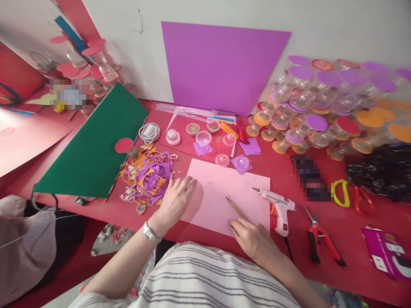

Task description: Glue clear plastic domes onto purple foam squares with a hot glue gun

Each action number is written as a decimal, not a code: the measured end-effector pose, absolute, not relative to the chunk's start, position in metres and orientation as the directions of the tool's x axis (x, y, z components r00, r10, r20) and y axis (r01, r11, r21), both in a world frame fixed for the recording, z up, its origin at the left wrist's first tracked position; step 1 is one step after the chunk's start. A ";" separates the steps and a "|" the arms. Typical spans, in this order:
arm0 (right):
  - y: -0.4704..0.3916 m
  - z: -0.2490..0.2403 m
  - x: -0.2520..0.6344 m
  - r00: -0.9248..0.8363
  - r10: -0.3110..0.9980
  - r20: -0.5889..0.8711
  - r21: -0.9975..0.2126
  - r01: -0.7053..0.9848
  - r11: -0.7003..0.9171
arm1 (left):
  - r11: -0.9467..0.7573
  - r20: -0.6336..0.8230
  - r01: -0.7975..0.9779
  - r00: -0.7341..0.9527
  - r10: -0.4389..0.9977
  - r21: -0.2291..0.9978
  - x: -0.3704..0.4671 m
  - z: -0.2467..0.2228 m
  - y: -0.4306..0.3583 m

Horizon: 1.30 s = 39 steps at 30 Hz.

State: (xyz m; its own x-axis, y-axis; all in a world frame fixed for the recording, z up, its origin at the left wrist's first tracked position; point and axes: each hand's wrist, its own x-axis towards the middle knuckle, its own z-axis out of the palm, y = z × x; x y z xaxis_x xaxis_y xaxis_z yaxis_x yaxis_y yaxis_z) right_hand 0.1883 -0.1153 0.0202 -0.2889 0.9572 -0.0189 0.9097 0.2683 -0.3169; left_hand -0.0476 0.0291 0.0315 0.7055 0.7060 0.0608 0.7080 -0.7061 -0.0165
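A pink sheet (212, 201) lies on the table in front of me. My right hand (253, 239) is closed at the near end of a slim tool with a wooden handle (237, 208), its thin dark metal tip over the sheet. The fingers of my left hand (176, 197) are stretched out, over the sheet's left edge. Just left of that hand is a heap of purple, orange and white cut scraps (149, 173). A white hot glue gun (278, 207) rests across the sheet's right edge.
Red-handled snips (321, 239), yellow-handled scissors (341, 193) and a black plastic bag (382, 173) lie right. Clear cups with coloured discs (316, 122) crowd the back right. A purple board (224, 68) leans on the wall; a green board (93, 149) stands left. Another person (28, 248) sits left.
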 end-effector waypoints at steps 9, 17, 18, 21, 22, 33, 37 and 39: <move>-0.114 0.021 0.189 -0.272 0.958 -0.090 -0.281 0.930 0.238 | -0.623 0.086 0.779 0.627 0.775 -0.071 -0.051 0.029 0.025; -0.113 0.023 0.186 -0.249 0.961 -0.117 -0.305 0.930 0.204 | -0.567 0.077 0.823 0.567 0.820 -0.017 -0.048 0.044 0.033; -0.113 0.024 0.186 -0.245 0.963 -0.115 -0.312 0.929 0.199 | -0.581 0.065 0.814 0.580 0.812 -0.002 -0.044 0.043 0.032; -0.116 0.026 0.188 -0.234 0.967 -0.102 -0.338 0.922 0.188 | -0.622 0.029 0.782 0.622 0.783 0.043 -0.032 0.044 0.030; -0.117 0.026 0.188 -0.232 0.968 -0.095 -0.347 0.919 0.187 | -0.634 0.018 0.771 0.634 0.773 0.057 -0.027 0.045 0.030; -0.130 0.021 0.199 -0.148 0.988 0.037 -0.562 0.815 0.143 | -0.701 0.013 0.709 0.703 0.711 0.075 0.050 0.069 0.080; -0.132 0.027 0.204 -0.126 0.991 0.047 -0.603 0.788 0.129 | -0.722 -0.027 0.689 0.724 0.689 0.066 0.076 0.062 0.100; -0.135 0.028 0.209 -0.099 0.994 0.052 -0.616 0.780 0.110 | -0.724 -0.039 0.687 0.726 0.686 0.062 0.083 0.057 0.106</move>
